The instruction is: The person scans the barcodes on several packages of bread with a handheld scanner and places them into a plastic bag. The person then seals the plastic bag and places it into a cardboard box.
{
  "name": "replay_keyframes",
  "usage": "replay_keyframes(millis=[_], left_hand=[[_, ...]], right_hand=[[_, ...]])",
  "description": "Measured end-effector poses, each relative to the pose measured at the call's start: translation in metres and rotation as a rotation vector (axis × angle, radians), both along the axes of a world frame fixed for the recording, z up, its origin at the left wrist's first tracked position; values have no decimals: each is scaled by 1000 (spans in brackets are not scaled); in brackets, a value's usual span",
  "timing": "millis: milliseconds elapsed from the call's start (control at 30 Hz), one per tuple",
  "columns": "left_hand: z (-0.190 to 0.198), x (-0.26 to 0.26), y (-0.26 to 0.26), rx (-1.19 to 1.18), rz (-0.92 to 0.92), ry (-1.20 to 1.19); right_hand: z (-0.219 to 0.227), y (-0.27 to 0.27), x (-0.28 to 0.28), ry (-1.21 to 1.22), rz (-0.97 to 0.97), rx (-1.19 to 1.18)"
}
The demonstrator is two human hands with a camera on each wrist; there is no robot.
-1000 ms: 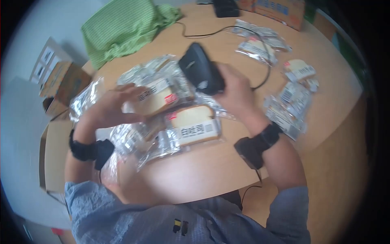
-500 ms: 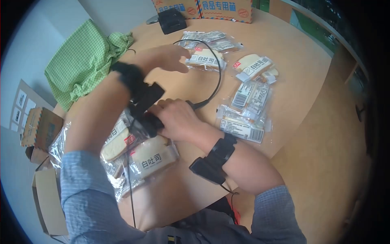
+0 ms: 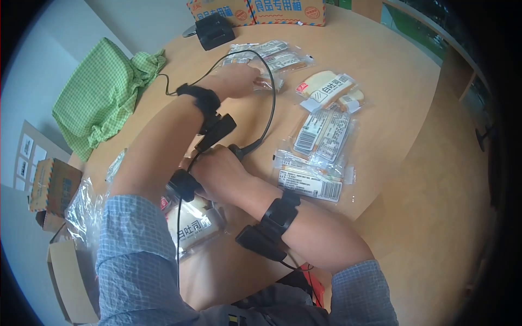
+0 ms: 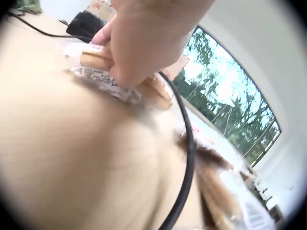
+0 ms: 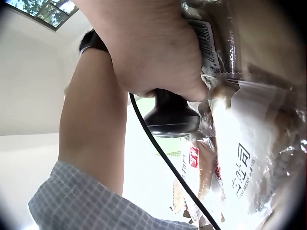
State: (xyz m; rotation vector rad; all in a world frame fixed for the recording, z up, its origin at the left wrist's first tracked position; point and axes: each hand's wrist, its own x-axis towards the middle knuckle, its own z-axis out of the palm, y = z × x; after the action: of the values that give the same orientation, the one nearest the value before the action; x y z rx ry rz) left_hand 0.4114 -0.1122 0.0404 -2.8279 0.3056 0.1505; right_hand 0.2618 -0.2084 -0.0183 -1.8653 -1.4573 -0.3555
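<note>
The left hand [image 3: 236, 80] reaches to the far packets and grips a wrapped bread packet [image 4: 98, 62], its fingers curled over the edge in the left wrist view. In the right hand [image 3: 218, 173] is a black corded scanner [image 5: 171, 117], held by its handle beneath the left forearm. Just under the scanner lie bread packets, one a white-labelled packet [image 3: 193, 225] near the table's front edge; the left arm covers part of this pile.
More bread packets [image 3: 329, 89] lie along the right side of the table [image 3: 391, 103]. At the back stand a black stand [image 3: 215, 31] and printed cartons [image 3: 288, 12]. A green checked cloth [image 3: 100, 95] is at the left; a black cable [image 3: 273, 103] loops across the middle.
The left hand has gone from the near pile to the far packets and now grips one. The right hand has lowered the scanner and moved left, under the left forearm.
</note>
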Motion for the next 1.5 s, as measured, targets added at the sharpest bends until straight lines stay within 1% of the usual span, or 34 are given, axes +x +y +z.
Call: replay_keyframes(millis=[33, 67, 100, 133, 200, 233, 300, 333, 400, 467, 533, 567, 633, 667, 733, 767, 833, 900, 967, 1033, 1067, 1133, 1167, 1200, 1267, 1300, 1333, 1367, 1400, 1467, 1500], left_hand=[[6, -3, 14, -74, -77, -54], [19, -15, 14, -146, -151, -107], [35, -28, 16, -229, 20, -32], [41, -36, 26, -218, 37, -34], [56, -57, 60, -537, 282, 88], [61, -71, 79, -528, 313, 82], [66, -104, 112, -1045, 368, 56], [69, -121, 121, -1042, 401, 35], [75, -157, 137, -1259, 485, 33], [78, -185, 143, -1272, 540, -15], [81, -207, 153, -1382, 493, 57], [82, -216, 156, -1389, 497, 42], [87, -233, 160, -1371, 447, -6], [89, -240, 162, -1378, 448, -18], [91, -250, 163, -1402, 435, 8], [92, -254, 164, -1409, 437, 1], [95, -260, 164, -1351, 422, 69], [97, -264, 162, -1327, 409, 87], [99, -267, 159, -1299, 395, 109], [103, -271, 154, -1218, 394, 62], [105, -274, 151, -1219, 395, 59], [108, -282, 145, -850, 410, -185], [108, -287, 142, -729, 405, -274], [104, -292, 137, -730, 408, -265], [96, -305, 117, -198, 368, -375], [85, -313, 115, -194, 370, -385], [77, -320, 114, -78, 126, -331], [72, -327, 116, -193, 243, -177], [69, -330, 119, -305, 350, -17], [80, -327, 117, -436, 531, -93], [86, -323, 121, -466, 504, -135]], right_hand=[[1, -2, 2, 0, 14, -9], [4, -3, 2, 2, 30, -17], [7, -4, 1, 41, 28, -40], [6, -4, 1, 40, 45, -29], [2, -3, 1, 50, 50, 31], [3, -3, 0, 50, 38, 20], [4, -2, -1, 79, 46, 28], [6, -2, -1, 85, 52, 32], [10, -3, -4, 80, 57, 43], [13, -4, -4, 42, 85, 100], [17, -4, -7, 30, 77, 123], [18, -4, -6, 22, 90, 118], [20, -4, -5, 16, 24, 161], [20, -3, -4, 9, 33, 157], [18, -2, -2, 64, -3, 264], [20, -1, -4, 98, -10, 246], [22, -3, -6, 86, 6, 199], [23, -3, -7, 79, 15, 152], [22, -4, -7, 69, -18, 103], [18, -4, -2, 72, -44, 123], [17, -3, -1, 75, -71, 144], [19, -3, 0, 73, -88, 165], [20, -3, 0, 74, -109, 187], [21, -4, 0, 82, -110, 183], [22, -5, 0, 120, -91, 143], [21, -5, -1, 126, -97, 145], [21, -5, -2, 130, -78, 136], [21, -6, -2, 134, -70, 128], [21, -7, -2, 138, -103, 130], [19, -7, -1, 138, -15, 144], [15, -5, 1, 121, -17, 135]])
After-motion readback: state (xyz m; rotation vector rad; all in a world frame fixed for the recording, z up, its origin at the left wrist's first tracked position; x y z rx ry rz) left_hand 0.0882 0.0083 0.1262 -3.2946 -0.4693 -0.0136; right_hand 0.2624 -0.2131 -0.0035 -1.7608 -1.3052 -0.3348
